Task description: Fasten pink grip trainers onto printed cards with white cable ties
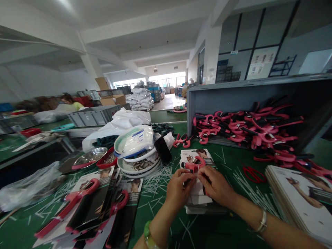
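The left forearm [160,218] enters at the lower edge of the view and inclines upward to the right. The right forearm [247,210] enters from the lower right and extends upward to the left at a shallower angle. Both are sleeveless. The left hand [177,190] has its fingers curled inward, thumb directed toward the right hand [217,185]. The right hand presents its back, fingers bent. The fingertips of both hands converge closely; exact contact is unclear.

From head height, the camera faces forward-down over the table [220,232].
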`<action>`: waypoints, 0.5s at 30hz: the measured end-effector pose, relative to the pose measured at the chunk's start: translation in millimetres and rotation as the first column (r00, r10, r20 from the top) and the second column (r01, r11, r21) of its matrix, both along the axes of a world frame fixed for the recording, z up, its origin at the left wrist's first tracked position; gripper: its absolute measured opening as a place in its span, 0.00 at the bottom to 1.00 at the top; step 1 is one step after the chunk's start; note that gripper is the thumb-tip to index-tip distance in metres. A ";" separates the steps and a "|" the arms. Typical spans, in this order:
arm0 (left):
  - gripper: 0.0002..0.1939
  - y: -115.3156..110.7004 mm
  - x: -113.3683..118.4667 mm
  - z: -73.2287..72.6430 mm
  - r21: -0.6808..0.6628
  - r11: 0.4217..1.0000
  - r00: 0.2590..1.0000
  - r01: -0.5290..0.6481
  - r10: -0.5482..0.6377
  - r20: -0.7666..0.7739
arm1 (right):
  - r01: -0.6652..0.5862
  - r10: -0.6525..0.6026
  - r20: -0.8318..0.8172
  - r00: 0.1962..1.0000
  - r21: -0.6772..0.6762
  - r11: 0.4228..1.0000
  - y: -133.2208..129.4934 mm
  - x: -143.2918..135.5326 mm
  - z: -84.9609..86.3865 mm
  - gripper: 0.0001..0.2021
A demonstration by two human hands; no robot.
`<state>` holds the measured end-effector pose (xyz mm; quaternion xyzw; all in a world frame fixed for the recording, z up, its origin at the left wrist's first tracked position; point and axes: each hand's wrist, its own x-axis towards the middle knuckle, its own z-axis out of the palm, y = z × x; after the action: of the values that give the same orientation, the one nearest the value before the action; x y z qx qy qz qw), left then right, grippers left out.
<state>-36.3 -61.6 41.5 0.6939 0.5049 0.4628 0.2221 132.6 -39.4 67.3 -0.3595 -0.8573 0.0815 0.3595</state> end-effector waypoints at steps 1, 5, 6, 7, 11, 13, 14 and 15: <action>0.09 1.7 0.8 -0.4 0.006 1.000 1.000 0.003 -0.003 0.004 | -0.005 0.003 0.075 0.997 0.025 1.000 1.6 0.6 3.2 0.08; 0.09 6.4 0.9 -0.4 0.008 1.000 1.000 0.011 -0.011 0.003 | -0.013 -0.072 0.441 0.895 0.187 0.982 5.3 -1.4 11.9 0.04; 0.09 6.6 0.4 0.1 0.008 1.000 1.000 0.010 -0.010 -0.003 | -0.026 -0.089 0.507 0.857 0.216 0.976 5.7 -3.0 13.3 0.05; 0.09 6.2 0.0 1.1 0.008 1.000 1.000 0.004 -0.004 -0.013 | -0.046 -0.097 0.557 0.825 0.237 0.970 6.0 -4.9 14.7 0.06; 0.11 0.3 1.3 8.6 -0.004 0.998 0.979 -0.060 0.058 -0.196 | -0.149 -0.069 0.639 0.766 0.280 0.948 6.6 -10.1 21.6 0.08; 0.11 -3.3 3.7 12.3 0.011 0.994 0.942 -0.106 0.104 -0.320 | -0.211 -0.044 0.673 0.739 0.292 0.933 5.8 -8.1 26.6 0.08; 0.12 -4.7 5.0 13.4 0.017 0.992 0.926 -0.122 0.120 -0.359 | -0.250 -0.028 0.694 0.719 0.296 0.922 5.0 -5.7 29.0 0.07; 0.11 -5.7 6.2 13.7 0.015 0.991 0.919 -0.134 0.130 -0.372 | -0.288 -0.014 0.715 0.699 0.299 0.910 3.9 -2.4 30.9 0.07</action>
<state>-30.1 -67.3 55.2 0.7325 0.5857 0.3340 0.0942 130.2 -35.5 98.2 -0.2181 -0.9518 -0.2061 0.0626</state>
